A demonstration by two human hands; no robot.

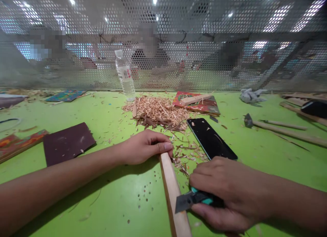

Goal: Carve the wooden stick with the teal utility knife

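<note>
A pale squared wooden stick (170, 177) runs from the near edge of the view up to my left hand (146, 146), whose fingers are closed around its far end. My right hand (224, 192) grips a utility knife (195, 198) with a black and teal handle. Its dark blade lies across the top face of the stick, near the close end. Just beyond my right hand is a black smartphone (211, 138) with a few shavings on its screen. Loose wood shavings lie between the phone and the stick.
A heap of shavings (160, 110) sits ahead, beside a water bottle (125, 76) and a painted board (213, 107) with a wood strip. Dark sandpaper (67, 141) lies left; a hammer (278, 128) and crumpled paper (251, 95) lie right. A perforated screen (178, 66) closes the back, people behind it.
</note>
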